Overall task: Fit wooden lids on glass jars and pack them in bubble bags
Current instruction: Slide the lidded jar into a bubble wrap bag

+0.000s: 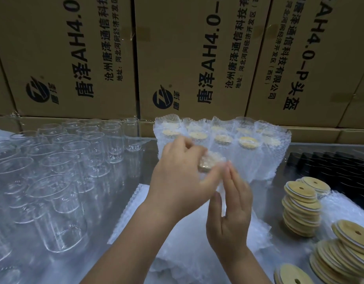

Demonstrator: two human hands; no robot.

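At the centre of the table [267, 191], a lidded jar [208, 163], blurred, is sitting inside a bubble bag [223, 208] held between both hands, above a pile of flat bubble bags [187, 255]. The left hand [177, 177] is gripping the bag's top, fingers curled over the wooden lid. The right hand [232, 206] is pressing straight fingers flat against the bag's right side, just below the lid. Directly behind, a row of packed jars [246, 142] is standing close together. Empty glass jars [60, 181] are crowding the left. Stacks of wooden lids [302, 208] are leaning at the right, before a black tray [340, 173]. Printed cartons [197, 58] are lining the back.
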